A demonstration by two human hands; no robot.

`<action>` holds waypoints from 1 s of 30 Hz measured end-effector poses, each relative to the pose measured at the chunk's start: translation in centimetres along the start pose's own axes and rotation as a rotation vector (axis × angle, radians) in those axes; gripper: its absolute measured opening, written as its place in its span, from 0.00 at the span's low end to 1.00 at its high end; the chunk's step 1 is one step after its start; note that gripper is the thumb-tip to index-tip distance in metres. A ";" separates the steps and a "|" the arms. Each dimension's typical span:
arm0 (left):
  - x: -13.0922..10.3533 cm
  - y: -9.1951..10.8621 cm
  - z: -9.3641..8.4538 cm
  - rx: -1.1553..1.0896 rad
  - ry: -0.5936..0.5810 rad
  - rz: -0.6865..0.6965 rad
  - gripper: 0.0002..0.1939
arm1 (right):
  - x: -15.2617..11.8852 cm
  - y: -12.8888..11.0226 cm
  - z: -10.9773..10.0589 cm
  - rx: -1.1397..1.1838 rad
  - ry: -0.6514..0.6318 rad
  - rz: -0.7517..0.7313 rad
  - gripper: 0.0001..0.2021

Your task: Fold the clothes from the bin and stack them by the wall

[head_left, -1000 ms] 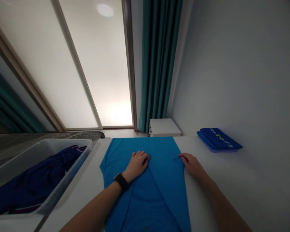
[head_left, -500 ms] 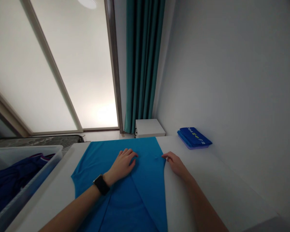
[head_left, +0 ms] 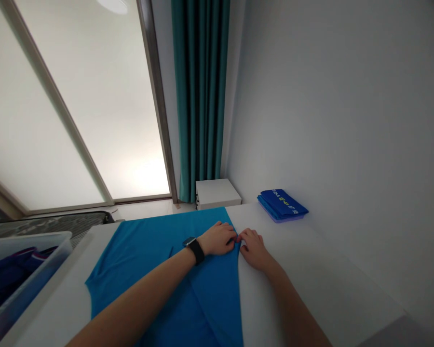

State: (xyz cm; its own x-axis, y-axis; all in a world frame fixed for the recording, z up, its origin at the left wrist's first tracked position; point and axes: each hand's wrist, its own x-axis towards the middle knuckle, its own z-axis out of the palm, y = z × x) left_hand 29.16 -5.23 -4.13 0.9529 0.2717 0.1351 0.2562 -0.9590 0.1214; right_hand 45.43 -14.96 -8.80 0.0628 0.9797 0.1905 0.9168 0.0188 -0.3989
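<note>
A blue garment (head_left: 144, 246) lies spread on the white table (head_left: 296, 284), with a diagonal fold line in its lower part. My left hand (head_left: 219, 238), a black watch on its wrist, rests on the cloth near the right edge, its fingertips closed at that edge. Just to the right, my right hand (head_left: 252, 248) pinches the same edge from the outer side. The fingertips of both hands nearly meet there, and a small bit of cloth shows between them.
A folded blue stack (head_left: 284, 203) with printed letters lies at the back right by the wall. On the left stands a translucent bin (head_left: 63, 248) with dark blue clothing. A white cabinet (head_left: 217, 193) is beyond the table's far edge, before a teal curtain (head_left: 202, 106).
My left hand has moved right across the cloth to the garment's right edge, beside my right hand. The camera view has shifted slightly to the right.
</note>
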 end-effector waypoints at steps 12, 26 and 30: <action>-0.9 -0.9 0.6 -0.078 0.021 0.027 0.06 | -0.1 -0.7 0.0 -0.034 0.029 -0.008 0.05; -2.7 -4.9 0.3 -0.331 0.008 -0.214 0.12 | 0.3 0.0 0.9 -0.053 0.070 -0.019 0.06; -3.3 -5.0 0.0 -0.361 0.054 -0.244 0.13 | 0.3 -0.2 1.0 -0.031 0.083 -0.011 0.06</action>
State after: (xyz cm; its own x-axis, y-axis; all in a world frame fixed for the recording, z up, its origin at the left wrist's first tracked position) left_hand 24.72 -1.33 -5.18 0.8595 0.4993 0.1096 0.3900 -0.7791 0.4908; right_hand 44.94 -14.44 -9.54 0.0837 0.9595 0.2691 0.9293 0.0223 -0.3686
